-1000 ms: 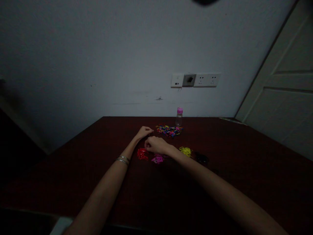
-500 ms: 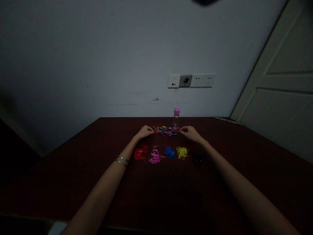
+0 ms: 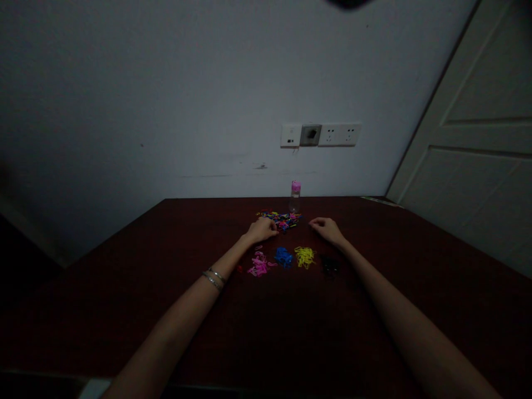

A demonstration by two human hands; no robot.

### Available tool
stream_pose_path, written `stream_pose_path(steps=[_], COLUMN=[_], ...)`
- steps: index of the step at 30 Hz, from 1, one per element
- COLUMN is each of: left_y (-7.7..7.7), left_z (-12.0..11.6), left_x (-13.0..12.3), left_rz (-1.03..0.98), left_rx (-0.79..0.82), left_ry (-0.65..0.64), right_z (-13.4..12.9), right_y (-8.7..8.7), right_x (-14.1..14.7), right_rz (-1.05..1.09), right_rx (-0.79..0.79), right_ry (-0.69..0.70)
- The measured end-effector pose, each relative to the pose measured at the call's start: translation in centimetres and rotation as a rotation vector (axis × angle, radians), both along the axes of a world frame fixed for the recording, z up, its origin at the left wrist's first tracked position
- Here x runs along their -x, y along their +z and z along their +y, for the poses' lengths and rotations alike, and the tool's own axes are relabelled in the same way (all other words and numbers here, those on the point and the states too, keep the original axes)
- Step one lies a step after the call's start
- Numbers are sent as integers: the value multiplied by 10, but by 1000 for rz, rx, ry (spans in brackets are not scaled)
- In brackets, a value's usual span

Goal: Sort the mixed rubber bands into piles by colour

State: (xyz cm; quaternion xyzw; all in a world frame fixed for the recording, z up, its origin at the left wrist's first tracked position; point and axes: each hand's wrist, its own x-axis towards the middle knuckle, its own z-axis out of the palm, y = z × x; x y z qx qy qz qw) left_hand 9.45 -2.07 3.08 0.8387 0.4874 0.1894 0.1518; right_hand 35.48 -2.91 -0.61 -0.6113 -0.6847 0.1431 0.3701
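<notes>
- Since half a second ago, the left hand (image 3: pixel 262 227) has slid in from the left end of the mixed pile (image 3: pixel 287 221) to its near side, and the right hand (image 3: pixel 327 228) has drawn a little away from the pile's right end.
- Left fingers are curled at the pile's near side; from where I stand I cannot tell whether they grip a piece.
- Right fingertips are drawn together just off the pile, over the table (image 3: pixel 266 332); whether anything sits between them I cannot tell.
- That mixed pile, small pieces of many colours, lies toward the table's far edge, partly hidden by the left hand.
- Nearer the table's front edge runs a row of single-colour heaps: pink pieces (image 3: pixel 260 265), blue pieces (image 3: pixel 284 257), yellow pieces (image 3: pixel 305 257) and black pieces (image 3: pixel 330 266), the last near the right forearm.
- Only a speck of the red pieces (image 3: pixel 240 269) shows now past the left forearm, which wears silvery bracelets (image 3: pixel 214 279).
- Upright near the far edge, just behind the mixed pile, stands a clear bottle (image 3: pixel 295 199) with a pink cap.
</notes>
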Motion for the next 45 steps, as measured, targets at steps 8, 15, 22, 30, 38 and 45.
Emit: stream_pose_path(steps=[8, 15, 22, 30, 38, 45], left_y=[-6, 5, 34, 46, 49, 54], left_z=[-4, 2, -4, -12, -15, -29], left_x=[-13, 1, 47, 83, 69, 36], left_rz=[27, -65, -83, -85, -150, -281], left_rx=[-43, -54, 56, 135, 127, 173], left_ry=[21, -21, -180, -152, -159, -240], right_z=[3, 0, 1, 2, -4, -40], right_y=[-4, -2, -3, -5, 6, 55], right_x=[-1, 0, -1, -2, 6, 64], right_rz=[-9, -14, -8, -15, 85, 425], right_rx=[-12, -11, -16, -10, -8, 271], right_ry=[15, 8, -10, -9, 45, 454])
